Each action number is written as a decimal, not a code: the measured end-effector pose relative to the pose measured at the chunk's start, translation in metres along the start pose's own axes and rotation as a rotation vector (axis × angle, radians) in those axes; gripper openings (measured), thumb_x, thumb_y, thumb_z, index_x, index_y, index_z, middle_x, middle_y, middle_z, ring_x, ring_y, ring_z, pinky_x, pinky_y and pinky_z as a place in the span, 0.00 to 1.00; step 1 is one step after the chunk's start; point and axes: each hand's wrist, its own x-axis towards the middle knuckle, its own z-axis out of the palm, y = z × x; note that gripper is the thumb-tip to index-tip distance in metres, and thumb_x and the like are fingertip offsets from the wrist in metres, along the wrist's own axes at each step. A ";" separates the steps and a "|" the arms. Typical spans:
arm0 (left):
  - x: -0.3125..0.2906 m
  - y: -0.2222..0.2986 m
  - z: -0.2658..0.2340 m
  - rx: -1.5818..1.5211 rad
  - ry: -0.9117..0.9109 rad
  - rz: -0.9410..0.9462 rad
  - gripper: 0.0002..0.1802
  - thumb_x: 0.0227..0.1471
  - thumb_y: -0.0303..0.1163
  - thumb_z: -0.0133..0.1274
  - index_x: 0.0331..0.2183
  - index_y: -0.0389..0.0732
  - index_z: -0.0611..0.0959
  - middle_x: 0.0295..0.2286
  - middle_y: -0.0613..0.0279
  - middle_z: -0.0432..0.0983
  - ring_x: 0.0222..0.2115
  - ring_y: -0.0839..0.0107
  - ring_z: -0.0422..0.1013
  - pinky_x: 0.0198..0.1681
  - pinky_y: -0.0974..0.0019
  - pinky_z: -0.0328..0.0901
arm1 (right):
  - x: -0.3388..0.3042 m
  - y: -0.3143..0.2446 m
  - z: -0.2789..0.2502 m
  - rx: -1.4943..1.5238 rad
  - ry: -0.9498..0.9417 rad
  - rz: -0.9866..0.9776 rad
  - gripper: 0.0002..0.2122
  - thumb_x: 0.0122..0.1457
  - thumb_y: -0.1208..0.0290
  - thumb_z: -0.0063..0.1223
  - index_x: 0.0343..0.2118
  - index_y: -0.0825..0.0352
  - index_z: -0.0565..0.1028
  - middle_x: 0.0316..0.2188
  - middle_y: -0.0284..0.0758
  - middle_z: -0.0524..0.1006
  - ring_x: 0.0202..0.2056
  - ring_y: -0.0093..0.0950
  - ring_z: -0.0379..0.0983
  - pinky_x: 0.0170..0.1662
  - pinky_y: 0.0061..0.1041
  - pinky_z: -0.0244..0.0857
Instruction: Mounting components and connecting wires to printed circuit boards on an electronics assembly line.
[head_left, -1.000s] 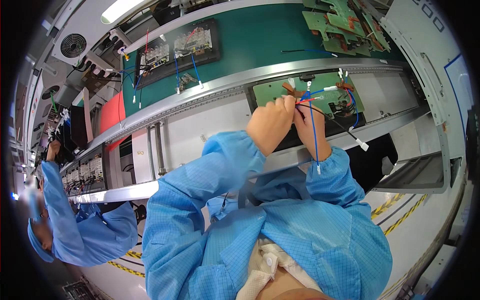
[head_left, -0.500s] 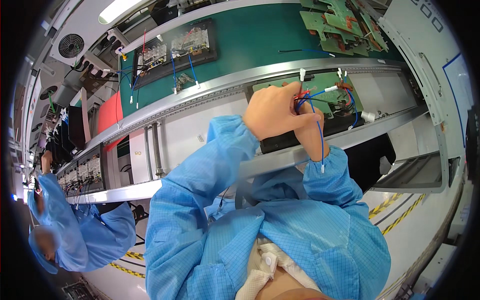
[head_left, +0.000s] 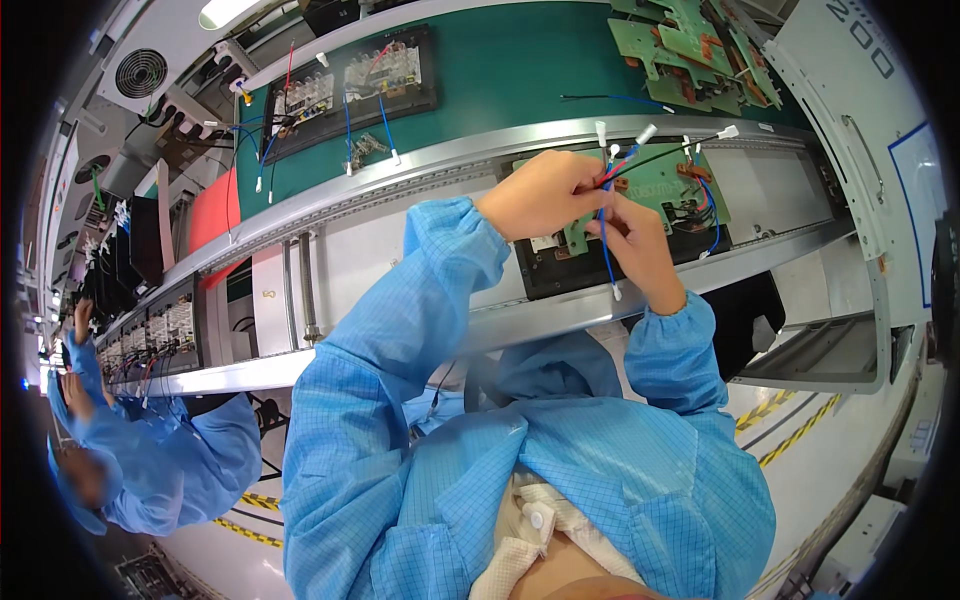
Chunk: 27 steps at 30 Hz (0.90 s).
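Note:
My left hand (head_left: 540, 197) is closed in a pinch on a bunch of wires (head_left: 640, 162), blue, red and black, with white connectors at their ends. The free ends fan out to the upper right above a green circuit board (head_left: 655, 197). Just below, my right hand (head_left: 643, 243) has its thumb and fingers closed on a blue wire (head_left: 606, 258) of that bunch, whose white tip hangs down. The board lies in a black tray (head_left: 575, 275) beneath both hands. More blue and red wires (head_left: 708, 205) curl at the board's right side. My hands partly hide the board's left part.
Behind a metal rail (head_left: 450, 160), a green mat (head_left: 510, 70) carries a black tray of assembled modules (head_left: 345, 85), a loose blue wire (head_left: 620, 100) and stacked green boards (head_left: 675, 50). A red sheet (head_left: 213, 210) lies at left. A co-worker (head_left: 150, 450) works at far left.
My right hand has come out from behind my left and sits lower right. The wire ends have swung up and right, and the hanging blue wire has shifted left.

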 end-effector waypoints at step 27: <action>0.039 -0.009 0.019 -0.138 -0.051 0.029 0.13 0.55 0.36 0.44 0.30 0.34 0.73 0.23 0.50 0.73 0.25 0.54 0.70 0.31 0.58 0.63 | 0.000 0.004 0.005 0.350 0.221 0.252 0.10 0.61 0.68 0.44 0.36 0.68 0.74 0.14 0.31 0.71 0.12 0.16 0.64 0.16 0.14 0.57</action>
